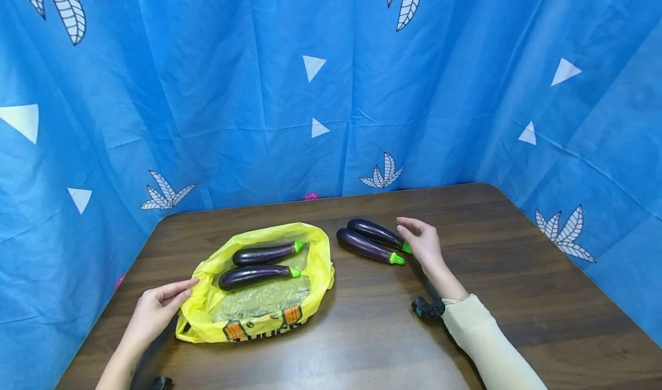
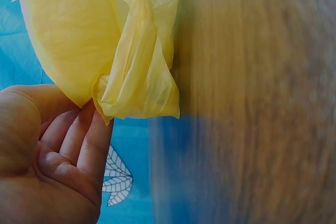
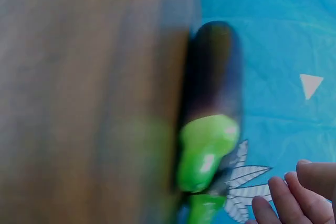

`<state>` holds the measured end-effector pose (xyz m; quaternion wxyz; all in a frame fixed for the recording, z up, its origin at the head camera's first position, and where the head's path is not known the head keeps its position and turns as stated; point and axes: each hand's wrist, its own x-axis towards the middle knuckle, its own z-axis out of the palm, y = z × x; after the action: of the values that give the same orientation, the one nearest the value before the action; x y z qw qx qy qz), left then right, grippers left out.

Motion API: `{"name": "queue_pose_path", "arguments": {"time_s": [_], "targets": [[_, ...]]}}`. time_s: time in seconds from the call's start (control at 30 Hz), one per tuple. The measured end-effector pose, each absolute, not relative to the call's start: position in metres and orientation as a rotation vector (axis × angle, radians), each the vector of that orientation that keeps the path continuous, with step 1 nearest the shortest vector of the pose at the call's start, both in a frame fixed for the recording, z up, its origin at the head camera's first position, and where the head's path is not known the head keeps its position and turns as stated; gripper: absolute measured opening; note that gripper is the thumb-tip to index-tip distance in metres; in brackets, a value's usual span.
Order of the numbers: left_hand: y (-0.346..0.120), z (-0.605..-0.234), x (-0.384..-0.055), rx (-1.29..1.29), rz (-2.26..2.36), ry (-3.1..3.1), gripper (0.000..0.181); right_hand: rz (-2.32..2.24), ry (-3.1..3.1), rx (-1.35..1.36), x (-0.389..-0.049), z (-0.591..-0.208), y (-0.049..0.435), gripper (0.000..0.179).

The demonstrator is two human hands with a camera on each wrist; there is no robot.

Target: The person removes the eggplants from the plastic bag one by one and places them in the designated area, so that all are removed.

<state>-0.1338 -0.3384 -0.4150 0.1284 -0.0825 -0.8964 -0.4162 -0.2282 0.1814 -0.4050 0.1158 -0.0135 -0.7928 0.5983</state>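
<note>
A yellow plastic bag [image 1: 322, 263] lies on its base with its mouth spread wide. Inside it are two dark purple eggplants, an upper eggplant [image 1: 262, 255] and a lower eggplant [image 1: 250, 277], both with green stem ends to the right. At the bag's left rim my left hand [image 1: 154, 309] pinches the plastic between thumb and fingers, as the left wrist view also shows. Right of the bag, a front eggplant [image 1: 364, 246] and a back eggplant [image 1: 376, 231] lie side by side on the table. My right hand [image 1: 425, 245], holding nothing, hovers by their green stems with fingers loosely bent.
The brown wooden table [image 1: 517, 298] carries the bag and the eggplants. A blue curtain [image 1: 233, 91] with leaf and triangle prints hangs behind and around it. A black wrist device [image 1: 428, 308] is on the right wrist.
</note>
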Motion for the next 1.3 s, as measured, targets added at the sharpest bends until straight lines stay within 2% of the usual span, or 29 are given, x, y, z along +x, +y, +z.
{"name": "queue_pose_path", "arguments": {"time_s": [0.47, 1.3], "targets": [[-0.337, -0.412, -0.136, -0.234, -1.185, -2.625, 0.025, 1.739, -2.275, 0.173, -0.224, -0.364, 0.164, 0.03], [-0.337, -0.414, -0.135, -0.274, -1.209, -2.58, 0.023, 1.966, -2.223, 0.375, -0.218, -0.342, 0.112, 0.031]]}}
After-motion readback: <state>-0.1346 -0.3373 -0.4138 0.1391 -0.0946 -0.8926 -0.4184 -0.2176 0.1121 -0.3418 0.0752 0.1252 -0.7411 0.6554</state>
